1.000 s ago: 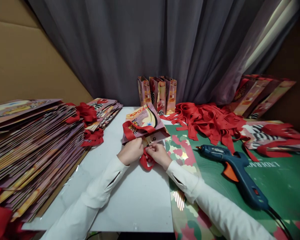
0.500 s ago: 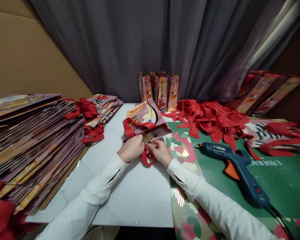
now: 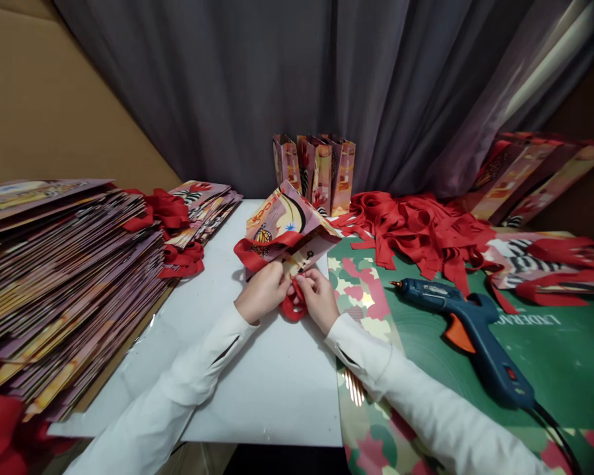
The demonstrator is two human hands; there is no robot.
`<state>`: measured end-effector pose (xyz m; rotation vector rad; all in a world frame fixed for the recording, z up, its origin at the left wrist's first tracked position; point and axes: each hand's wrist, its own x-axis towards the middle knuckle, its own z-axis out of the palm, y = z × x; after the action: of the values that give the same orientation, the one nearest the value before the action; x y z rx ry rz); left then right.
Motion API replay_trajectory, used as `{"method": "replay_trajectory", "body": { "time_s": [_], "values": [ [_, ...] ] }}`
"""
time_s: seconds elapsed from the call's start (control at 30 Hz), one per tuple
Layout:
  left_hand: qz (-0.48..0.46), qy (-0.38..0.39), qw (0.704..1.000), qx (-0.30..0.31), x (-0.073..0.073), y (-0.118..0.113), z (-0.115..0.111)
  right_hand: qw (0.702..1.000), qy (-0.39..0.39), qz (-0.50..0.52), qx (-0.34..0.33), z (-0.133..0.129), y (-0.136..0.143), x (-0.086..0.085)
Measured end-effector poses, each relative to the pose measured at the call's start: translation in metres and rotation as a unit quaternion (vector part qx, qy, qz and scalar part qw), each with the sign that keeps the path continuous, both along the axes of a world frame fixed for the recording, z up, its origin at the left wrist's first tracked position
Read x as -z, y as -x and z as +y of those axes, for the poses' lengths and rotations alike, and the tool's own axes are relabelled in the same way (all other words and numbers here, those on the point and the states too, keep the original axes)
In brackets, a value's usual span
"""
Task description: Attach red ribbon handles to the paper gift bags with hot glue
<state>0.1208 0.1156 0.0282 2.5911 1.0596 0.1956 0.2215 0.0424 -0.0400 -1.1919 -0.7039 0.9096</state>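
Observation:
A printed paper bag lies tilted on the white board, its opening toward me. One red ribbon loops across its upper face. My left hand is closed at the bag's near edge, fingers bent round it. Just to the right, my right hand pinches a second red ribbon between thumb and fingers against the lower side of the opening. That ribbon hangs in a loop below both hands. The fingertips nearly meet, and the exact spot they press is partly hidden.
Stacks of flat printed bags fill the left side. Standing bags are behind. At right lie a red ribbon pile, a blue glue gun with its cord on the green board, and a zebra-print bag.
The bag has turned slightly and its opening faces me more. My right hand has drawn the lower ribbon up against the bag's edge, and its hanging loop is smaller.

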Motion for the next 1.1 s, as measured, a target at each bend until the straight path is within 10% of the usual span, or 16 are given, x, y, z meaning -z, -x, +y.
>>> {"method": "replay_trajectory", "body": {
  "time_s": [1.1],
  "values": [
    [-0.095, 0.017, 0.995, 0.002, 0.01, 0.001, -0.004, 0.996, 0.008, 0.004, -0.093, -0.001, -0.011, 0.001]
  ]
}}
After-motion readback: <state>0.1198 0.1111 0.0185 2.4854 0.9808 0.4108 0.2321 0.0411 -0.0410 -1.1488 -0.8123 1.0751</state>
